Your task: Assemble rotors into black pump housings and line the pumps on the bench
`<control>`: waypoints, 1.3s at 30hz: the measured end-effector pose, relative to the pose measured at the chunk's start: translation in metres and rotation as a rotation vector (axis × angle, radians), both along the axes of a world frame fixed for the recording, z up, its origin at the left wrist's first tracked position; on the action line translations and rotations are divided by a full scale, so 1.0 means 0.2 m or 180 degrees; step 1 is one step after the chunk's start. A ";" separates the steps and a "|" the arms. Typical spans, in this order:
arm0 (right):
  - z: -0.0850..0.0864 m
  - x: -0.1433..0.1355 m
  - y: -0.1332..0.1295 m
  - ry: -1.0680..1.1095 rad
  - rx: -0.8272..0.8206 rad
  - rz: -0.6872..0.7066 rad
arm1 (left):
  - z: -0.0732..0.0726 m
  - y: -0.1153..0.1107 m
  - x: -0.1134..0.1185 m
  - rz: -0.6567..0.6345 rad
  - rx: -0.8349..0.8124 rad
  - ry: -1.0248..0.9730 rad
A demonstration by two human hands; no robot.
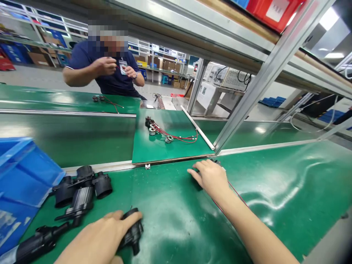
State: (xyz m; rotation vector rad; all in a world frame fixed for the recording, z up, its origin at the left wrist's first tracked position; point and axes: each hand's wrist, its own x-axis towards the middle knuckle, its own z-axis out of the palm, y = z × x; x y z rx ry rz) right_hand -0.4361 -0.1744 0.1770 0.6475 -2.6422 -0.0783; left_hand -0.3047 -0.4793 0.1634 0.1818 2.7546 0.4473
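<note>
Holding a black plastic part down on the green table, my left hand has its fingers wrapped tight over the top of it, close to my body. My right hand is stretched out farther, near the edge of a green board. It lies flat over a small thing with a thin red wire running back beside my arm. I cannot tell if my fingers are closed on that thing, because my hand hides it. Just left of my left hand sits a pile of more black parts, some with round ends and some long. They rest beside a blue bin at the left edge. On the green board lie small round metal pieces joined by red wires. Behind the board runs a dark green belt. Across the belt another person in a dark blue shirt holds something small up in both hands. A slanted metal post rises on the right, and shelves with boxes stand far behind.
</note>
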 end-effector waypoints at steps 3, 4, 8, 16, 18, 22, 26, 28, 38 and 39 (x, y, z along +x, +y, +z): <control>0.02 -0.23 -0.14 -0.0150 -0.0170 0.0296 | 0.07 0.10 -0.04 -0.0295 -0.0147 -0.0330; 0.02 -0.32 -0.19 -0.0166 -0.0208 0.0322 | 0.07 0.12 -0.05 -0.0380 -0.0199 -0.0218; -0.04 -0.59 -0.36 -0.0047 -0.0374 0.0130 | -0.05 0.13 -0.07 -0.0642 -0.0079 0.0450; -0.13 -0.76 -0.52 0.0046 -0.0573 -0.0183 | -0.27 0.18 -0.13 0.0402 0.2152 0.1125; -0.13 -0.77 -0.52 0.0012 -0.0578 -0.0206 | -0.28 0.20 -0.12 0.0627 0.2528 0.1048; -0.13 -0.74 -0.52 -0.0068 -0.0534 -0.0047 | -0.26 0.21 -0.11 0.0862 0.3388 0.0760; -0.09 -0.62 -0.51 -0.0146 -0.0522 0.0341 | -0.21 0.19 -0.11 0.1370 0.4859 -0.0265; -0.08 -0.55 -0.50 -0.0233 -0.0552 0.0610 | -0.19 0.19 -0.11 0.1645 0.5410 -0.0683; 0.03 -0.23 -0.42 -0.1224 -0.1248 0.1610 | -0.25 0.21 -0.11 0.0935 0.3960 0.0076; 0.06 -0.16 -0.39 -0.1379 -0.1462 0.1646 | -0.25 0.20 -0.12 0.0848 0.3785 0.0230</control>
